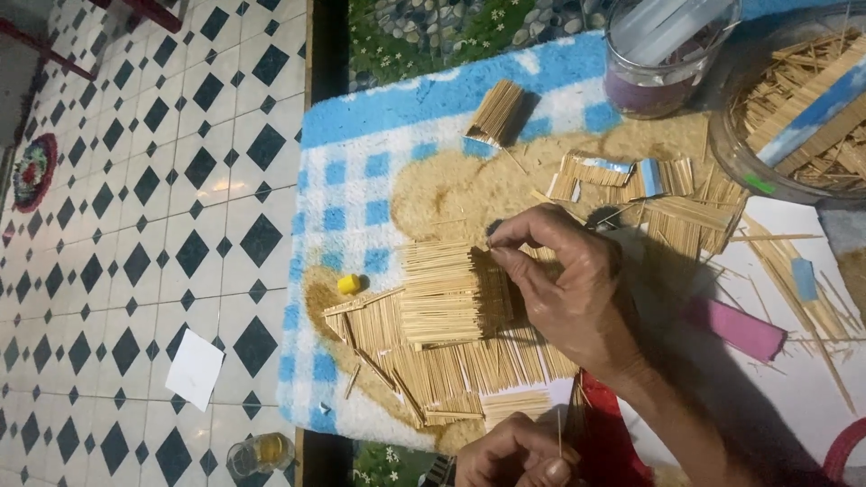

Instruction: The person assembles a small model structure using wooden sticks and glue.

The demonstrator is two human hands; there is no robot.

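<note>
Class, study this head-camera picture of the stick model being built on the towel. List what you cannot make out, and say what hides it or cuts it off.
- Lower hand: cut off by the bottom edge; its thin stick is too fine to show the grip.
- Upper hand: its fingers cover the spot they touch on the stick house.
- Glass jar: top cut off by the frame; contents blurred.
- Bowl of sticks: cropped at the right edge.

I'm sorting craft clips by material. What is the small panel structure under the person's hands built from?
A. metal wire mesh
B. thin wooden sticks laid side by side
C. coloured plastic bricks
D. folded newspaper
B: the panels of the stick model show rows of thin pale wooden sticks side by side, the right hand pinches at its top edge, and the left hand holds a single thin stick.
</note>
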